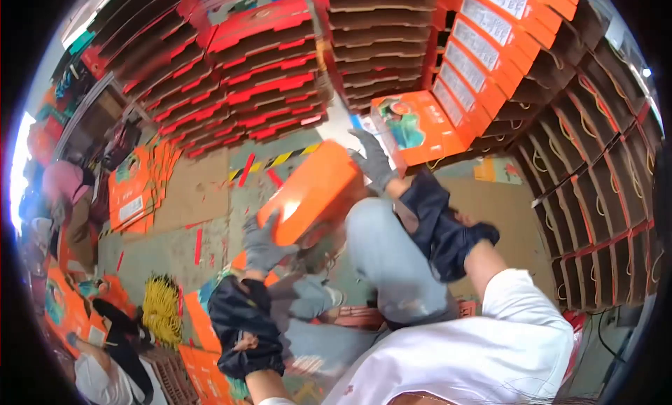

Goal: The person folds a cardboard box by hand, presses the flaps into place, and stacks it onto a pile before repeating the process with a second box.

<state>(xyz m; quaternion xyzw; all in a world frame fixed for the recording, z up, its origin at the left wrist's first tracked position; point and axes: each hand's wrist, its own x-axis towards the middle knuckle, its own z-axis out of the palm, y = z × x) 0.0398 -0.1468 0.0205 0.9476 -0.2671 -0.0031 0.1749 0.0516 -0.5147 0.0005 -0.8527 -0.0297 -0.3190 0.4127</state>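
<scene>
I hold an orange cardboard box (308, 190) between both gloved hands, out in front of my knees. My left hand (264, 245), in a grey glove with a dark sleeve cover, grips its lower near corner. My right hand (373, 161), also grey-gloved, holds the far upper end of the box. The box is tilted, its glossy orange face turned up toward me. My jeans-clad knee (381, 247) sits just under the box.
Tall stacks of folded orange boxes (245, 76) stand ahead, and more stacks (602, 160) line the right side. Flat orange box blanks (133, 188) lie on the floor at left. A bundle of yellow cords (162, 308) lies lower left, beside another person (105, 366).
</scene>
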